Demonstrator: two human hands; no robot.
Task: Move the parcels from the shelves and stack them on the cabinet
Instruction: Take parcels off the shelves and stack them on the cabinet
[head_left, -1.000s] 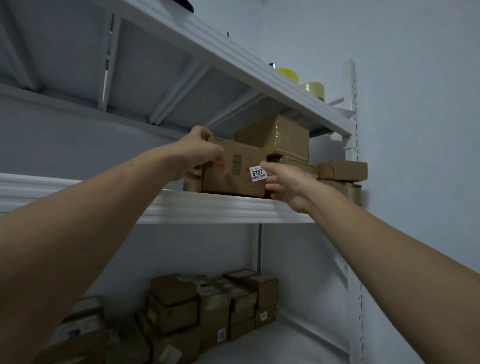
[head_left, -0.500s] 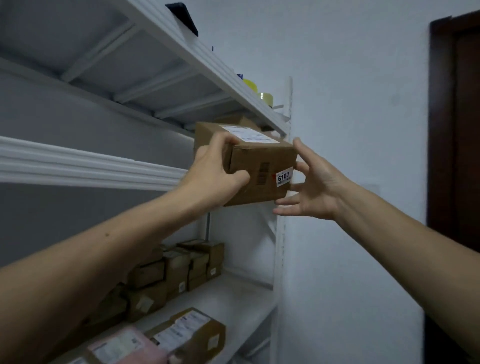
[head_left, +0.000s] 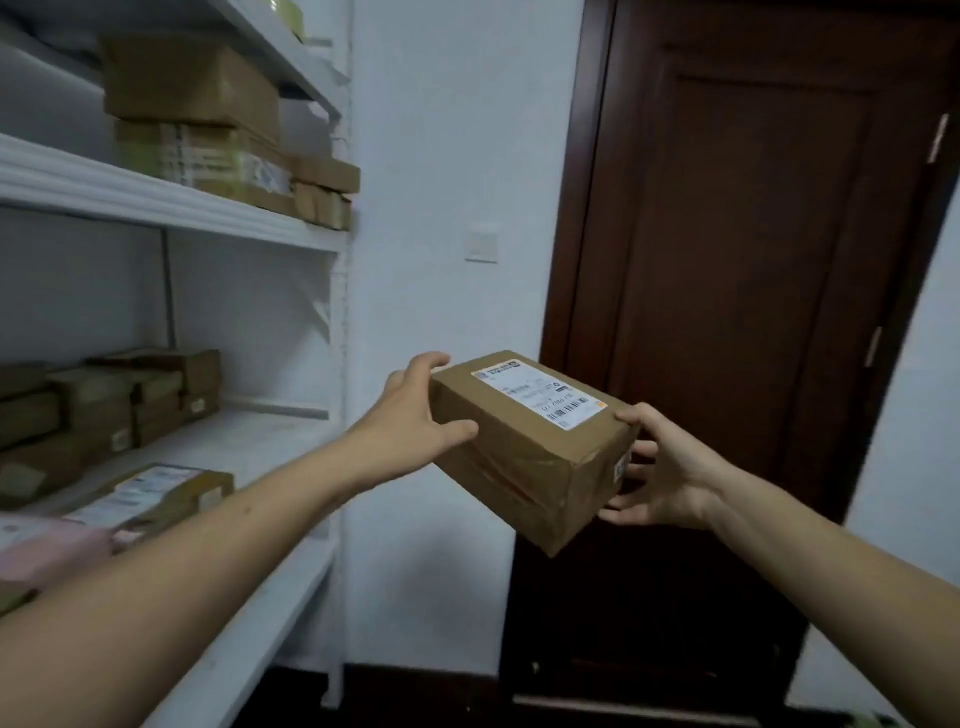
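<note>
Left hand (head_left: 415, 415) grips parcel (head_left: 530, 447) at one end, thumb on side. Right hand (head_left: 660, 467) cups the opposite end, fingers curled under. Parcel in mid-air, tilted, clear of shelves (head_left: 156, 202). I judge: stiff cardboard, light, tape possibly slick. Best hold: both ends.

White shelves (head_left: 156, 200) stand left against a pale wall (head_left: 441, 130) bearing a switch plate (head_left: 481, 243); a dark wooden door (head_left: 727, 260) stands right; dark floor (head_left: 415, 696).
</note>
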